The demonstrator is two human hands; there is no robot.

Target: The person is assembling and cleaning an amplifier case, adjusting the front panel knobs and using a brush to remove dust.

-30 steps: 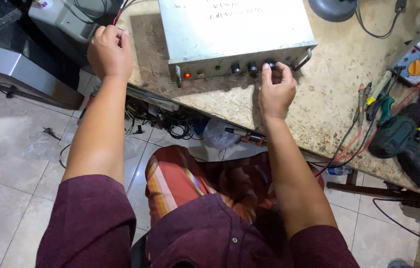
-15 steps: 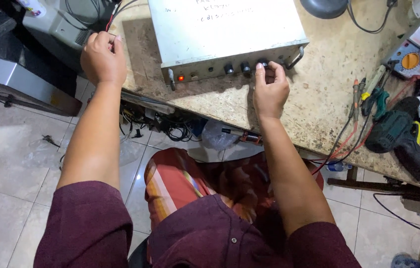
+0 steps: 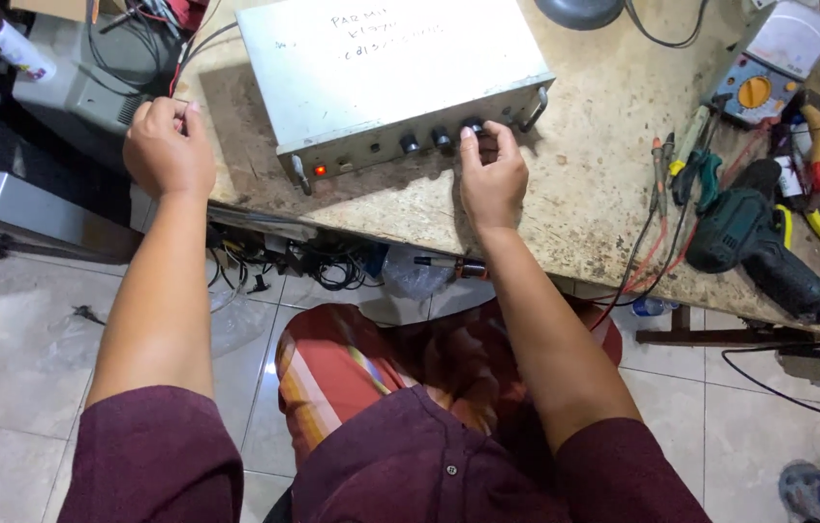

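Soft, even light falls from above, bright enough to show the worn tabletop (image 3: 565,208) and floor tiles (image 3: 13,358) clearly, while the upper left of the frame sinks into dimness. The pale lid of the metal box (image 3: 381,68) at top centre takes a mild glare that washes out its surface, and the box throws only a short, soft shadow along its front edge. Focus is sharp at the centre; straight edges bow toward the corners from the wide lens.

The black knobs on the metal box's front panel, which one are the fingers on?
The rightmost knob, by the handle: the right hand pinches it; the other two sit untouched to its left.
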